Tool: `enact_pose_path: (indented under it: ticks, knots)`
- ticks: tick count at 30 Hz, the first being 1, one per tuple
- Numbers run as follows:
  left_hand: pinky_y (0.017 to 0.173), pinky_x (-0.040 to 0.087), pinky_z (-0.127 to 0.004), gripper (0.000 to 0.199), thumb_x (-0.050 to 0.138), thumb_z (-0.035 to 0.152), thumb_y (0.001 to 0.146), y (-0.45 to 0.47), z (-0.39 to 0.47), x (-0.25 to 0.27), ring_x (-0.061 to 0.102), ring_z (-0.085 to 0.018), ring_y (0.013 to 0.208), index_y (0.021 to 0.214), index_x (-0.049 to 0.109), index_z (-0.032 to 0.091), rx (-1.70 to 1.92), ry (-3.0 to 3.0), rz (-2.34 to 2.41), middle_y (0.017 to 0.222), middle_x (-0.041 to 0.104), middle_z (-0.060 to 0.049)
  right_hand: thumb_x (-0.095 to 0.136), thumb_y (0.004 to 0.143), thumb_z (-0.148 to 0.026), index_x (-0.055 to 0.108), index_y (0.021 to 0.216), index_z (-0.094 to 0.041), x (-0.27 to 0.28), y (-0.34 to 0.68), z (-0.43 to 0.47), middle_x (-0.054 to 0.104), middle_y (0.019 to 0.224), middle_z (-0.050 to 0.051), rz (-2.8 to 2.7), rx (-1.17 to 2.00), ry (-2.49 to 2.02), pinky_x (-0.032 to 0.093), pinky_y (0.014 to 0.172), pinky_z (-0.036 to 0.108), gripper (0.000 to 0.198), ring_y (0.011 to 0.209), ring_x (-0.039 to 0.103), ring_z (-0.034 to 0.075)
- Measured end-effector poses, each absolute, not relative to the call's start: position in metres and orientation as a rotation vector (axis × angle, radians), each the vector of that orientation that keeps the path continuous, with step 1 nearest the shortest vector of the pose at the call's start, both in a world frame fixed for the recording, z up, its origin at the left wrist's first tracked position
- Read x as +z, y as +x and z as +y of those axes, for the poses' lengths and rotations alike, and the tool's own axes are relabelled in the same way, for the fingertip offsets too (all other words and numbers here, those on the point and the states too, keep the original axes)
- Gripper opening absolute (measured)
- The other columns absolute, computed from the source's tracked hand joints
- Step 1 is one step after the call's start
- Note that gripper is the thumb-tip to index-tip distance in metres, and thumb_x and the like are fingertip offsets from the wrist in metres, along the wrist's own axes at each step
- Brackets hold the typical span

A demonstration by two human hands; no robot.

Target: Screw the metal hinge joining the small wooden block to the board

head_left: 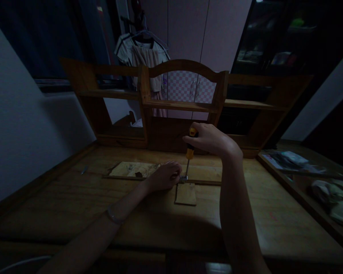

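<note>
A: Where is the screwdriver (190, 146)?

B: Upright, near the middle of the wooden tabletop (74, 198). The right hand (210, 139) is wrapped over the top of its yellow-and-black handle, so that grip is closed around the handle. The shaft runs straight down from the hand to a small metal fitting (184, 178).

A: And the left hand (165, 176)?

B: Lower and to the left, resting on the tabletop, fingertips pinched in right beside the fitting at the screwdriver's tip. It's a narrow grip; whether it actually holds the fitting or only steadies it, I cannot tell in this dim light.

A: What sits around it?

B: The fitting lies at the top edge of a small square wooden block (185, 194). Behind it a long flat board (131, 169) lies across the tabletop, touching or just beside the block. A wooden shelf unit (177, 102) stands at the back edge, with clothes (143, 53) hanging beyond it.
</note>
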State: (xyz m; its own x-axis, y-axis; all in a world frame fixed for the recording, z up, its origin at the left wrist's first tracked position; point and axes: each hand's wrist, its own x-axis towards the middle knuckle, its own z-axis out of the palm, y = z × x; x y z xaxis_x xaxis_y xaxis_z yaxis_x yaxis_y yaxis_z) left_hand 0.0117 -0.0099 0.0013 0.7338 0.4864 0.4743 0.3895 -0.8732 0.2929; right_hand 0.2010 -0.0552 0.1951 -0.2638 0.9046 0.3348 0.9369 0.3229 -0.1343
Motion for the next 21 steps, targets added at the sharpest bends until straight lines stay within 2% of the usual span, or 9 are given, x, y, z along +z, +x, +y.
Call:
enact_pose_path:
  ticks: [3,5,8,13,17,21]
  knots:
    - [0.084,0.043,-0.032,0.012,0.052,0.011,0.081,0.0122,-0.009,0.0007,0.054,-0.019,0.09,0.089,0.049,0.02,0.825,2.742,0.704,0.096,0.058,-0.003,0.052,0.084,-0.042,0.06,0.104,-0.018,0.194,0.2014,-0.0544,0.067,0.105,0.011,-2.25,-0.107,-1.569,0.042,0.08,0.029,0.032,0.096,0.061,0.023]
    - [0.083,0.043,-0.032,0.012,0.053,0.011,0.081,0.0127,-0.0084,0.0007,0.054,-0.019,0.09,0.088,0.048,0.02,0.824,2.732,0.704,0.095,0.057,-0.004,0.051,0.084,-0.04,0.06,0.103,-0.019,0.1935,0.2009,-0.0542,0.068,0.1,0.009,-2.251,-0.074,-1.573,0.042,0.075,0.028,0.03,0.09,0.062,0.022]
    - [0.083,0.043,-0.033,0.012,0.053,0.012,0.081,0.0128,-0.0083,0.0014,0.054,-0.019,0.09,0.089,0.049,0.02,0.822,2.725,0.703,0.096,0.057,-0.004,0.05,0.085,-0.046,0.061,0.097,-0.019,0.1942,0.1995,-0.0548,0.069,0.093,0.01,-2.241,-0.055,-1.629,0.041,0.066,0.028,0.031,0.08,0.062,0.021]
    - [0.084,0.043,-0.033,0.012,0.052,0.012,0.082,0.0121,-0.0097,0.0023,0.054,-0.019,0.091,0.091,0.049,0.02,0.839,2.725,0.723,0.097,0.056,-0.005,0.05,0.084,-0.057,0.06,0.091,-0.019,0.1965,0.1986,-0.0567,0.069,0.091,0.011,-2.243,-0.116,-1.658,0.04,0.066,0.03,0.04,0.079,0.062,0.023]
    - [0.082,0.043,-0.032,0.012,0.053,0.011,0.08,0.0134,-0.0091,0.0022,0.054,-0.019,0.089,0.087,0.049,0.019,0.832,2.717,0.737,0.095,0.056,-0.004,0.052,0.083,-0.046,0.061,0.098,-0.02,0.1953,0.1989,-0.056,0.069,0.098,0.009,-2.26,-0.073,-1.565,0.042,0.072,0.028,0.031,0.087,0.062,0.022]
    - [0.081,0.044,-0.031,0.012,0.053,0.01,0.079,0.0145,-0.0095,0.0042,0.054,-0.018,0.088,0.085,0.049,0.019,0.822,2.714,0.744,0.094,0.056,-0.004,0.051,0.085,-0.042,0.06,0.1,-0.02,0.1938,0.1974,-0.0548,0.069,0.098,0.009,-2.259,-0.094,-1.597,0.041,0.07,0.027,0.028,0.085,0.062,0.021]
